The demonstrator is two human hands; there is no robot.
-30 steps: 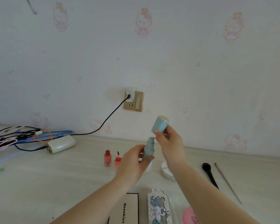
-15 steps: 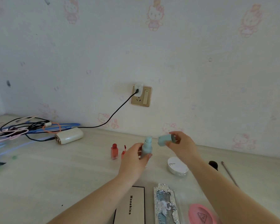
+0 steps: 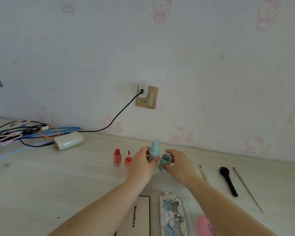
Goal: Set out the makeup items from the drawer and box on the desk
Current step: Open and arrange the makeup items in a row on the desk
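— Where are we? 
— Our left hand [image 3: 141, 165] grips the bottle [image 3: 153, 151] upright above the counter [image 3: 58, 181]; our right hand [image 3: 179, 165] pinches its cap [image 3: 164, 163] alongside.
— Best move? 
— Hold steady, then seat the cap squarely.

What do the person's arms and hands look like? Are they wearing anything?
Both forearms are bare, with no sleeves showing. The left hand and right hand wear no gloves, and I see no rings, watch or bracelets. The fingernails are too small to tell if painted.
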